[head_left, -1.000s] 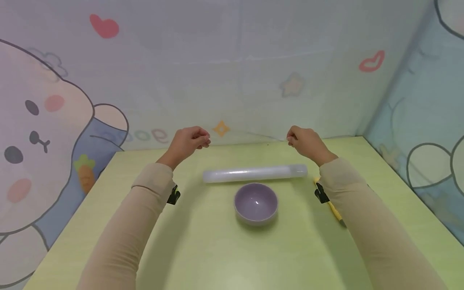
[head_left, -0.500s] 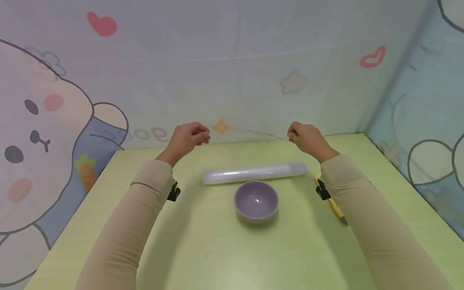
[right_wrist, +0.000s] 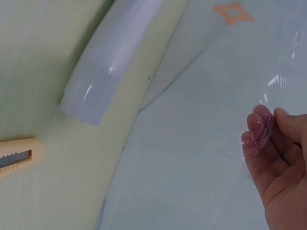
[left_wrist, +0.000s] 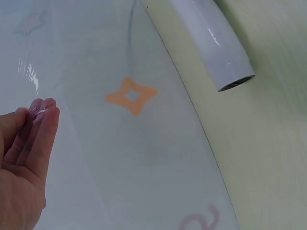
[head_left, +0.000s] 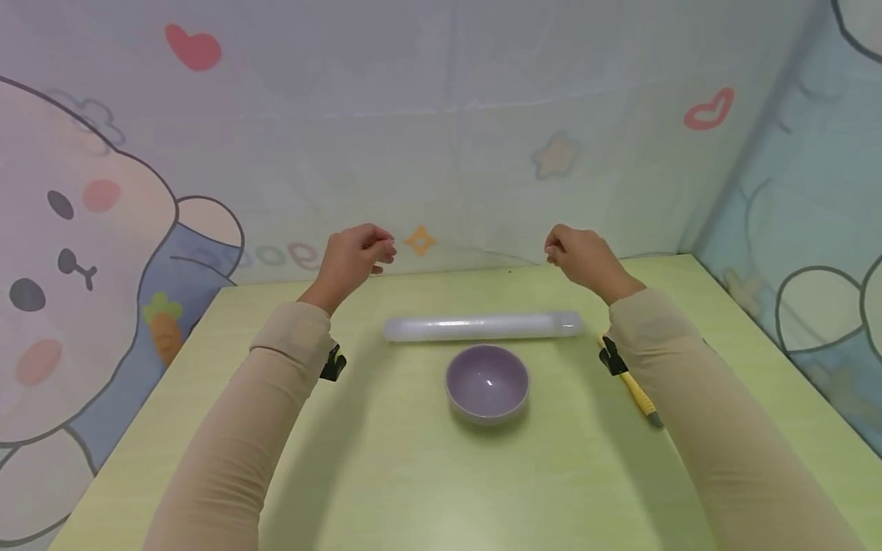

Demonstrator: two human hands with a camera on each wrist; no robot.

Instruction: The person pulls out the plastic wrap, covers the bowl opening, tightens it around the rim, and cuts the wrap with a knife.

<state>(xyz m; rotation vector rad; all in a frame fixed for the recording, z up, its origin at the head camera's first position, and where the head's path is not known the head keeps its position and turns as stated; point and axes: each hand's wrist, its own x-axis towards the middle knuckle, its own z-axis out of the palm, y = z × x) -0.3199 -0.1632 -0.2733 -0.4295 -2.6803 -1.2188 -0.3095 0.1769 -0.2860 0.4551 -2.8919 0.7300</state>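
My left hand [head_left: 354,260] and right hand [head_left: 586,260] are raised above the table's far edge, a little apart. Each pinches clear plastic wrap between thumb and fingers; in the right wrist view the film [right_wrist: 277,81] shows by its glints and lies over the fingertips. Glints of wrap [left_wrist: 29,76] also show above the left fingertips. Below and nearer lies the whitish roll of plastic wrap [head_left: 482,327], left to right across the table. Just in front of it stands a purple bowl [head_left: 487,386], upright, with nothing visible inside.
A yellow utility knife [head_left: 641,398] lies on the right, partly hidden by my right sleeve and black wrist mount [head_left: 612,357]. The pale green table [head_left: 441,474] ends at a printed cloth backdrop [head_left: 448,168] behind, with another cloth side at the right.
Both hands have risen slightly in the head view, still pinching the wrap. The roll has shifted a little and now lies more level. The bowl stays put.
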